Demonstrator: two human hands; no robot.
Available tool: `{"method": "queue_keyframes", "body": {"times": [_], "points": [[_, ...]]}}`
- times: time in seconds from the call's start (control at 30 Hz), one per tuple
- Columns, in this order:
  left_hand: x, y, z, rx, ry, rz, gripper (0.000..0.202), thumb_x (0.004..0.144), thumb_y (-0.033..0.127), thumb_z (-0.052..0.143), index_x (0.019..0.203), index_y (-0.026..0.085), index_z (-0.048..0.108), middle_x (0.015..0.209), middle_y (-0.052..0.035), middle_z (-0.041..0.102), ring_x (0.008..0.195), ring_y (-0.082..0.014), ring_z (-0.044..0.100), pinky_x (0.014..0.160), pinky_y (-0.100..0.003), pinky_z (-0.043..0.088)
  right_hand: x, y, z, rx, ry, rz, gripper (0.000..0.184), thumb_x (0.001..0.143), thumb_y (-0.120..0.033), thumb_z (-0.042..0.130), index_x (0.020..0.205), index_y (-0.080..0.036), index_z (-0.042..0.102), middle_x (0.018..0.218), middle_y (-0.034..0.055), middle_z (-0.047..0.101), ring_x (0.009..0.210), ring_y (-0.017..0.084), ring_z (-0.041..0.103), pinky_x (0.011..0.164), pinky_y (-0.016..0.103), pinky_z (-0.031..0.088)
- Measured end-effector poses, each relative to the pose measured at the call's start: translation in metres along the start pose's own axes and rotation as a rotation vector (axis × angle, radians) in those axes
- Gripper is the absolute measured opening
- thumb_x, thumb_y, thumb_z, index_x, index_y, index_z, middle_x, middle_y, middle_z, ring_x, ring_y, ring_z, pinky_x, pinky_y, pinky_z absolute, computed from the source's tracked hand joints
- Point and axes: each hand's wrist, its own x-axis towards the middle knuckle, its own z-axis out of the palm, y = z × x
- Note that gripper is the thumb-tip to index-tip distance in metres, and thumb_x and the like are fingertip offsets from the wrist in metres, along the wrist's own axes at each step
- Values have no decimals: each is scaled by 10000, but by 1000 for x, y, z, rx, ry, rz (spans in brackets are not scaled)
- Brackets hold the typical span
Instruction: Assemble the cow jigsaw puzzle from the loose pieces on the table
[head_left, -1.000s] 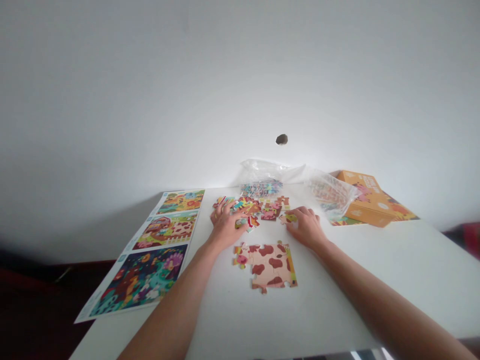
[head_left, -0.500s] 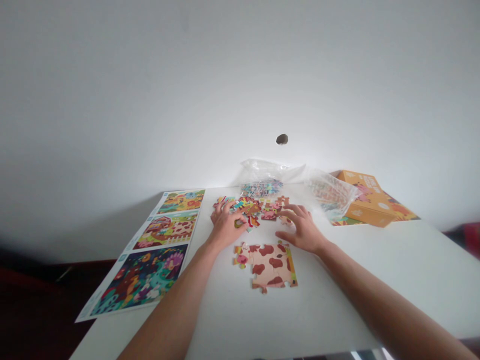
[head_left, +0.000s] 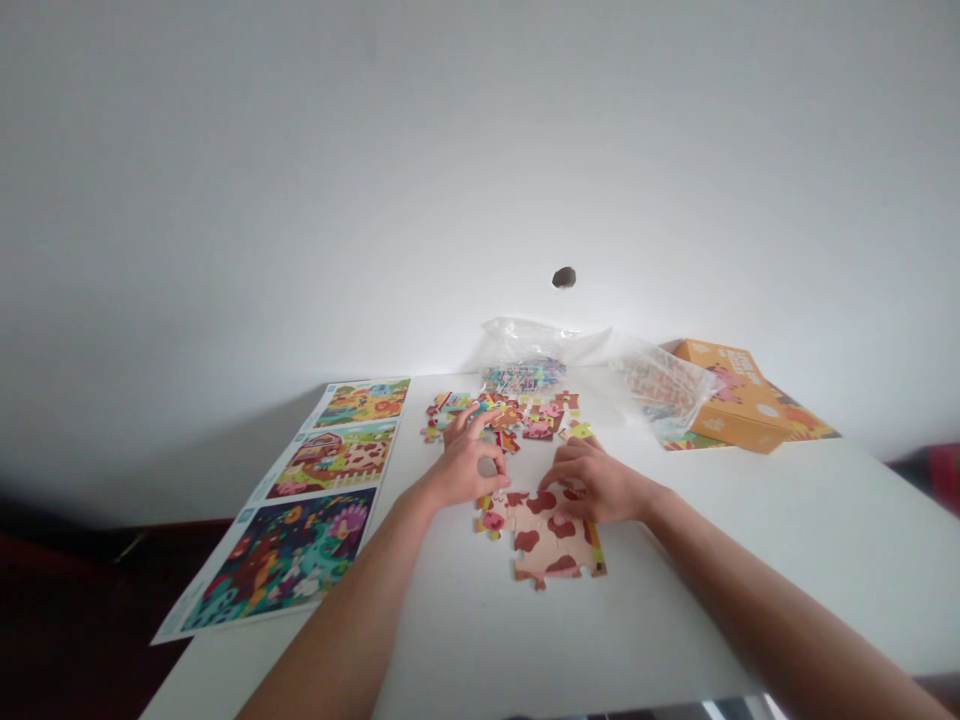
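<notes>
A partly joined puzzle (head_left: pixel 546 535) with brown cow patches lies on the white table (head_left: pixel 675 600) in front of me. My right hand (head_left: pixel 596 480) rests on its upper right edge with fingers curled and pressed on the pieces. At the puzzle's upper left corner my left hand (head_left: pixel 466 462) lies with bent fingers, thumb touching the top edge. Whether either hand pinches a piece is hidden. A heap of loose colourful pieces (head_left: pixel 517 415) lies just beyond both hands.
Three picture sheets (head_left: pixel 315 500) lie in a row at the left. Clear plastic bags (head_left: pixel 570 365) with more pieces sit at the back. An orange box (head_left: pixel 739 408) stands at the back right. A dark mark (head_left: pixel 563 278) shows on the wall.
Both hands have drawn back from the loose heap to the top edge of the joined puzzle. The puzzle has shifted and turned slightly.
</notes>
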Motion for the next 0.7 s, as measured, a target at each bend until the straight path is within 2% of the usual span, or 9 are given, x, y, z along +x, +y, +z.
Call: {"method": "queue_keyframes", "body": {"times": [0.07, 0.17, 0.23, 0.33, 0.37, 0.43, 0.5, 0.6, 0.7], "points": [[1, -2, 1, 16, 19, -8, 72, 691, 309, 815, 678, 267, 758, 1540, 29, 380, 1440, -380, 211, 1168, -607, 195, -1, 1, 0, 3, -9, -22, 278, 801, -422, 750, 1051, -300, 743, 905, 31, 637, 922, 210, 552, 892, 376, 353], [3, -6, 3, 62, 114, -83, 74, 746, 358, 771, 759, 285, 773, 1482, 1, 449, 1426, -363, 251, 1160, -596, 222, -1, 3, 2, -9, 30, 9, 252, 794, -412, 759, 1023, -308, 748, 954, 32, 641, 962, 214, 563, 906, 377, 351], [5, -8, 4, 90, 161, -139, 105, 758, 371, 758, 837, 307, 781, 1467, -4, 466, 1424, -369, 254, 1156, -605, 219, 0, 8, 4, -53, 148, 145, 215, 834, -384, 716, 1028, -295, 739, 1014, 43, 641, 1006, 223, 561, 907, 380, 355], [5, -10, 6, 106, 153, -146, 212, 745, 379, 768, 953, 345, 777, 1503, 14, 440, 1439, -389, 216, 1154, -618, 202, 1, 18, 7, -168, 361, 488, 258, 893, -371, 623, 1119, -282, 711, 1097, 75, 626, 1060, 258, 543, 919, 417, 359], [5, -11, 7, 107, 141, -135, 243, 744, 379, 768, 986, 354, 772, 1511, 16, 435, 1444, -391, 205, 1152, -618, 204, 1, 22, 8, -194, 383, 581, 301, 886, -394, 622, 1153, -280, 702, 1117, 87, 618, 1069, 275, 537, 923, 437, 359], [3, -11, 9, 109, 123, -119, 270, 752, 376, 761, 1022, 364, 764, 1515, 15, 439, 1450, -391, 192, 1144, -620, 212, 1, 29, 8, -209, 358, 677, 382, 852, -434, 642, 1199, -281, 690, 1141, 104, 605, 1081, 303, 531, 931, 470, 360], [2, -12, 12, 111, 113, -111, 263, 764, 373, 750, 1027, 367, 761, 1509, 14, 454, 1451, -387, 195, 1138, -622, 216, 1, 33, 9, -208, 330, 693, 372, 830, -414, 648, 1174, -284, 705, 1151, 109, 600, 1085, 313, 528, 936, 486, 362], [3, -13, 15, 107, 113, -110, 238, 770, 362, 740, 1007, 359, 762, 1494, 13, 477, 1445, -376, 223, 1139, -616, 215, 3, 34, 10, -219, 356, 668, 318, 834, -341, 615, 1129, -281, 718, 1215, 107, 595, 1112, 318, 513, 947, 500, 363], [4, -12, 16, 99, 118, -112, 218, 783, 343, 724, 996, 355, 763, 1479, 9, 494, 1441, -363, 238, 1142, -611, 213, 9, 32, 11, -214, 337, 570, 448, 852, -337, 582, 1293, -278, 625, 1389, 102, 530, 1201, 330, 469, 980, 524, 354]]}}
